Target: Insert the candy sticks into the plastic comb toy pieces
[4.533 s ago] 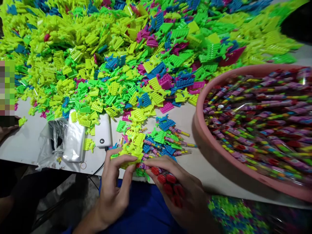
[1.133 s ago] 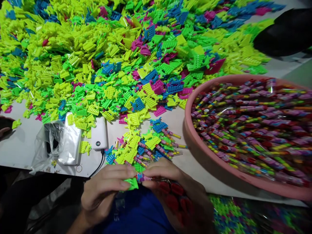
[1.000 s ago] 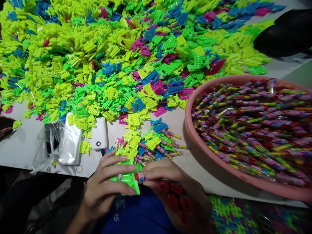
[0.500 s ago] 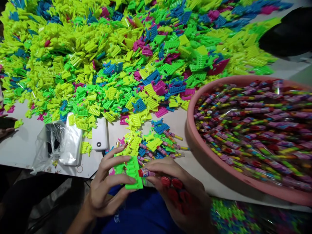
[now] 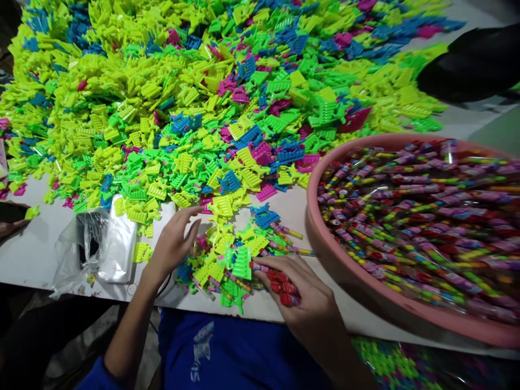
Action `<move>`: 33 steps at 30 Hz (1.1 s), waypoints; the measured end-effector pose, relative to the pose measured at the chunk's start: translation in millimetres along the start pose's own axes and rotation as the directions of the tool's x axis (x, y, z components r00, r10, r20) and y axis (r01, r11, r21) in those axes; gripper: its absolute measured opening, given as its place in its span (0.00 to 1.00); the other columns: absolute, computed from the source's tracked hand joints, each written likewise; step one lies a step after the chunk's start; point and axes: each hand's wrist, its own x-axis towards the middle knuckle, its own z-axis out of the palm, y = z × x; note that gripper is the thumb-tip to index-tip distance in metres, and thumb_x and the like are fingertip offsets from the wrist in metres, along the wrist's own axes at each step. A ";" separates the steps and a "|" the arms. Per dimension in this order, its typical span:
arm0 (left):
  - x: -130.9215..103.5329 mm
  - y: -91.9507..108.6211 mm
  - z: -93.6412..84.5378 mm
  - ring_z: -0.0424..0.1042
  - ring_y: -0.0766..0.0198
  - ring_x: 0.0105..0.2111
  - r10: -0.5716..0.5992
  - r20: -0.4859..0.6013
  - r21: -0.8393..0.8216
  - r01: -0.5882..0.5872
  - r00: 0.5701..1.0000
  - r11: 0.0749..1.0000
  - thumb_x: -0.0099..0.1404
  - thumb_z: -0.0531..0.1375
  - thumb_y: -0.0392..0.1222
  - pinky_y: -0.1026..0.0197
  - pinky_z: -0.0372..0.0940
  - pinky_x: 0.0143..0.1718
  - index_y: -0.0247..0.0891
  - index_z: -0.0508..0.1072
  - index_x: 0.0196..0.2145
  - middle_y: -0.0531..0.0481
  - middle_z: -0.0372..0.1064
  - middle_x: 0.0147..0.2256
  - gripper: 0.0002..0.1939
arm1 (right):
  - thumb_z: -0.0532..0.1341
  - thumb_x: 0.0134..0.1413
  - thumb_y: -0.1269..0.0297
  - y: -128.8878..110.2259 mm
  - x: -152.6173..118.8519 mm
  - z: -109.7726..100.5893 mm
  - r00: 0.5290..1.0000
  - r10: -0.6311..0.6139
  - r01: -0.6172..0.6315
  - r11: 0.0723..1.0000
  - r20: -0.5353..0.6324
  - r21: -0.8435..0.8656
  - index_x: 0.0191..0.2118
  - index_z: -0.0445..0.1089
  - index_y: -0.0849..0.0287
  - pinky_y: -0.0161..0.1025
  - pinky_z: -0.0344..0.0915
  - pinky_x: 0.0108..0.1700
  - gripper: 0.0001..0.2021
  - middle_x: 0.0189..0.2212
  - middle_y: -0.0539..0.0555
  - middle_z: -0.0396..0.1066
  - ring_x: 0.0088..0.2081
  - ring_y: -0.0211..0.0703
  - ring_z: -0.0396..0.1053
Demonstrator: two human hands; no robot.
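Observation:
My right hand (image 5: 304, 287) is closed round several red-capped candy tubes (image 5: 283, 287), caps toward the left. Close to its fingertips lies a green plastic piece (image 5: 242, 262) on a small pile of yellow and green pieces (image 5: 211, 260) and tubes. Over the left side of that pile, my left hand (image 5: 176, 238) has its fingers apart, with nothing seen in it. It partly covers the white power bank (image 5: 167, 210). Beyond both hands spreads a large heap of yellow, green, blue and pink plastic pieces (image 5: 162, 130).
A pink basin (image 5: 314, 216) full of candy tubes stands at the right. Clear plastic bags (image 5: 117, 249) lie on the table's left part. Another person's hand (image 5: 12, 219) shows at the left edge, and a black object (image 5: 471, 65) at the upper right.
My left hand has let go of the green piece and moved up and left. That piece now rests on the small pile. My right hand still holds the tubes.

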 end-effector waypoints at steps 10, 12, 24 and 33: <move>76.8 -18.5 57.7 0.74 0.39 0.60 -0.110 0.069 0.067 0.105 0.992 0.992 0.70 0.73 0.39 0.36 0.65 0.67 0.38 0.77 0.49 0.36 0.77 0.54 0.13 | 0.75 0.67 0.56 -14.1 -6.9 -21.0 0.846 0.427 -0.434 0.899 -0.320 0.053 0.41 0.85 0.52 0.42 0.77 0.32 0.07 0.27 0.49 0.82 0.25 0.47 0.78; 76.1 -16.1 52.9 0.76 0.43 0.56 -0.139 0.030 0.011 0.139 0.990 0.990 0.69 0.73 0.37 0.40 0.68 0.64 0.39 0.76 0.44 0.40 0.77 0.50 0.10 | 0.75 0.64 0.50 -20.4 -2.5 -16.8 0.793 0.581 -0.550 0.812 -0.185 0.193 0.43 0.86 0.53 0.40 0.73 0.27 0.12 0.23 0.48 0.77 0.23 0.46 0.75; -48.9 72.5 -9.0 0.82 0.58 0.45 -0.505 0.168 -0.635 0.484 0.847 0.601 0.75 0.72 0.58 0.65 0.74 0.44 0.40 0.88 0.50 0.46 0.86 0.46 0.19 | 0.73 0.68 0.52 -58.9 21.5 -10.4 0.829 0.475 -0.559 0.727 0.295 0.400 0.48 0.84 0.48 0.34 0.74 0.26 0.09 0.31 0.49 0.87 0.21 0.40 0.75; -73.9 90.8 -3.5 0.84 0.50 0.57 -0.614 0.133 -0.611 0.552 0.778 0.567 0.70 0.74 0.64 0.61 0.76 0.57 0.44 0.90 0.55 0.42 0.87 0.56 0.26 | 0.66 0.74 0.73 -66.2 20.8 -10.2 0.962 0.148 -0.193 0.963 0.231 0.186 0.53 0.81 0.49 0.34 0.81 0.54 0.11 0.46 0.51 0.88 0.48 0.43 0.88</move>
